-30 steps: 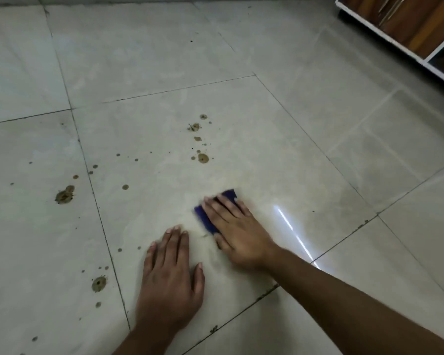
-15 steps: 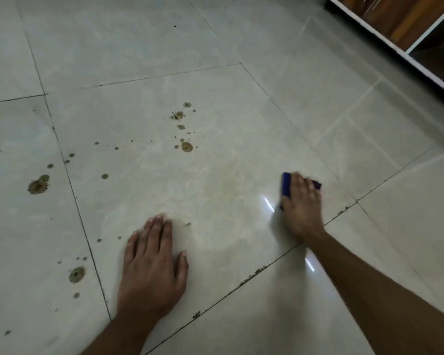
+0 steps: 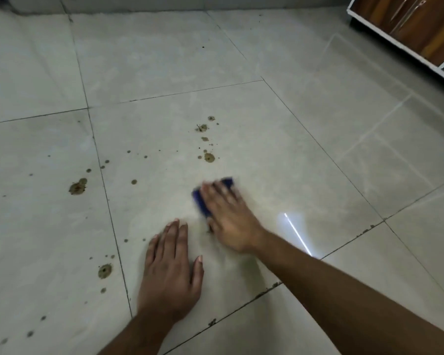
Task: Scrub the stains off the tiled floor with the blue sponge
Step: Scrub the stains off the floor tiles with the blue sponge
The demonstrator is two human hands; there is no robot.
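Right hand (image 3: 228, 216) pressing flat on blue sponge (image 3: 203, 201), left hand (image 3: 171, 272) splayed open as brace; best worked forward toward brown stains (image 3: 208, 157) just beyond fingertips, firm pressure.

A wooden cabinet (image 3: 418, 24) with a white frame (image 3: 395, 43) is seen at the top right corner. Thin metal handles (image 3: 405, 11) are fitted on its brown doors. An open, dark compartment is visible at its right end, cut off by the edge. A bright white light streak (image 3: 297, 234) is reflected at right of centre. A pale wall base (image 3: 164, 3) is seen along the top edge. A dark blurred object (image 3: 0, 0) is partly seen at the top left; it cannot be identified.
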